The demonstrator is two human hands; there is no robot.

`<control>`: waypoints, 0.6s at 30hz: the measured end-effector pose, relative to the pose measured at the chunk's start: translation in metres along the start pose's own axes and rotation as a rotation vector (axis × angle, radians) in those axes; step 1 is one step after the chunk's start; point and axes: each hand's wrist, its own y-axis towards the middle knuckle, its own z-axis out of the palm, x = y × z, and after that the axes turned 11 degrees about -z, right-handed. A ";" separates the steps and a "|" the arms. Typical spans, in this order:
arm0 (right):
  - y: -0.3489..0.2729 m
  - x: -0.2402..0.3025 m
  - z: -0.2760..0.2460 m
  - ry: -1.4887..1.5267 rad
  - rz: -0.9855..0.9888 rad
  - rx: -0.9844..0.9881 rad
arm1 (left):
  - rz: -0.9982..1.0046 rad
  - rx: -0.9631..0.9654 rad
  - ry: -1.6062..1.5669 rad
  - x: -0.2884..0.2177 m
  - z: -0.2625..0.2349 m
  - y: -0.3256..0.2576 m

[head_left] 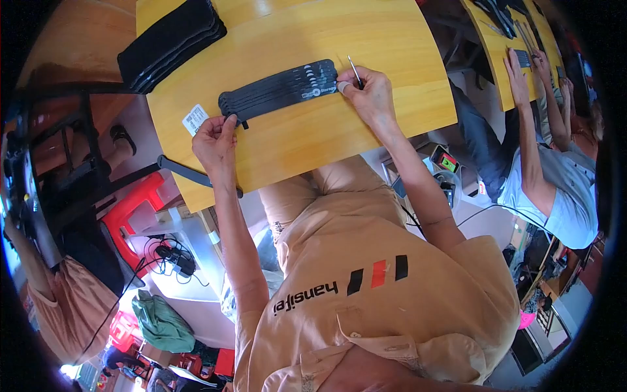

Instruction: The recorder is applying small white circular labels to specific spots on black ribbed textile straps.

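A flat bundle of black straps [277,88] lies across the yellow table in front of me, with white print near its right end. My left hand [217,140] pinches the bundle's left end, where a short black tab [245,124] sticks out. At the opposite end, my right hand [369,95] has its thumb and finger against the straps' edge. That hand also grips a slim pointed metal tool [353,67], dark lower down; its exact kind is hidden by the fingers. A white printed label [194,119] lies just beyond my left hand.
A thick stack of black straps [171,44] sits at the table's far left. One loose dark strap [186,172] hangs over the near left edge. To the right, other people's hands [516,75] work at another yellow table [493,65]. A red stool [134,212] stands lower left.
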 end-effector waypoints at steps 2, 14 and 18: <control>0.001 -0.002 0.001 0.026 -0.022 -0.016 | -0.003 0.016 -0.052 0.000 0.000 0.000; 0.001 -0.004 0.002 0.047 -0.034 -0.016 | 0.005 0.020 -0.061 0.002 0.001 0.003; 0.000 -0.002 0.002 0.038 -0.054 -0.023 | 0.039 -0.001 -0.027 0.001 0.003 0.001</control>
